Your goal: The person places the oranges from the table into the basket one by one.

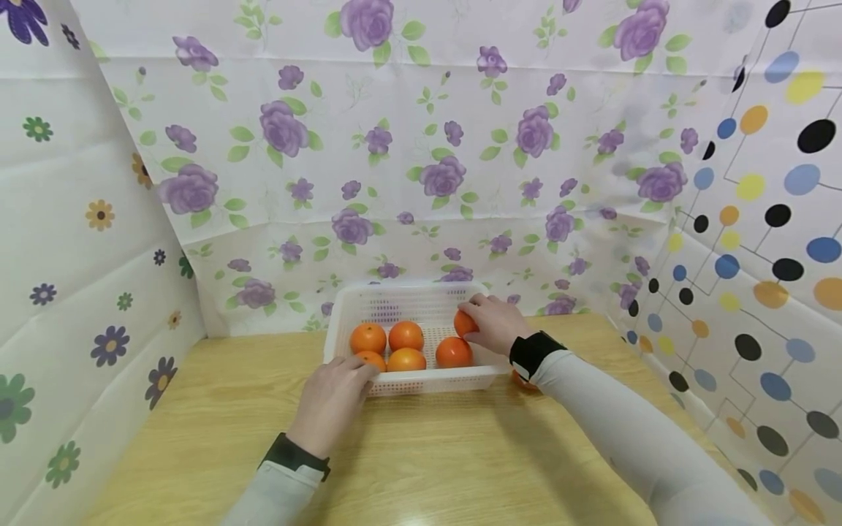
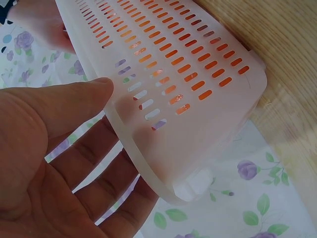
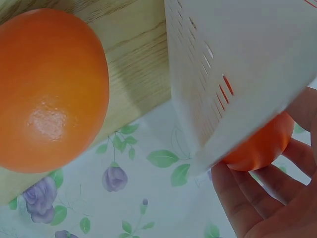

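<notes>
A white perforated plastic basket stands on the wooden table with several oranges inside. My left hand grips its front left rim. In the left wrist view the thumb lies along the outer side of the basket wall, and the other fingers reach over the rim. With its fingers around an orange, my right hand is at the basket's right end. From the right wrist, that orange is partly hidden by the basket wall.
Another orange lies on the table outside the basket's right end, partly covered by my right wrist. Flowered sheets hang behind and on the left, and a dotted sheet hangs on the right.
</notes>
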A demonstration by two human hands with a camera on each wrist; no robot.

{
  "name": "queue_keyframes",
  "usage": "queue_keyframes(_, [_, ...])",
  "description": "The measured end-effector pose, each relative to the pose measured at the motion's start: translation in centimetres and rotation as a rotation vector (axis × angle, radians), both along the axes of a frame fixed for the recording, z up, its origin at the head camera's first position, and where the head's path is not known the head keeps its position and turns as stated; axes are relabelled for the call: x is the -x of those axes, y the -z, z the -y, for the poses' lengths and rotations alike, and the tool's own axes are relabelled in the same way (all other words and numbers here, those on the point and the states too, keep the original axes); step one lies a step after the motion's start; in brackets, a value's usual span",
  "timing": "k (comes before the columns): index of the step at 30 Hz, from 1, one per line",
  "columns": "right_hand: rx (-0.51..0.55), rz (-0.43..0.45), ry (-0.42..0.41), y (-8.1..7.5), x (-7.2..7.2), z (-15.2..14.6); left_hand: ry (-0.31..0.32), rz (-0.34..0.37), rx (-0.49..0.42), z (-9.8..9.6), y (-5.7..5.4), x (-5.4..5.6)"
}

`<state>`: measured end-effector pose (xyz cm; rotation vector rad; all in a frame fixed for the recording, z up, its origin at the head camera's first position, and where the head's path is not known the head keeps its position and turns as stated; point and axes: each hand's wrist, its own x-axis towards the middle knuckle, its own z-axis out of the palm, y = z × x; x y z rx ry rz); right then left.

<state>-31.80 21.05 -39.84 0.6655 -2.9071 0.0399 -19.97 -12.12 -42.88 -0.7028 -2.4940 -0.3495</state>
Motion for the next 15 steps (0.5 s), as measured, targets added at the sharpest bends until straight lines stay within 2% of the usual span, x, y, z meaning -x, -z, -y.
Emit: queue_keyframes(15, [-0.090,-0.010,-0.011,0.8,1.1,0.4,-0.005,-0.008,0.011,0.0,-0.2,-0.2])
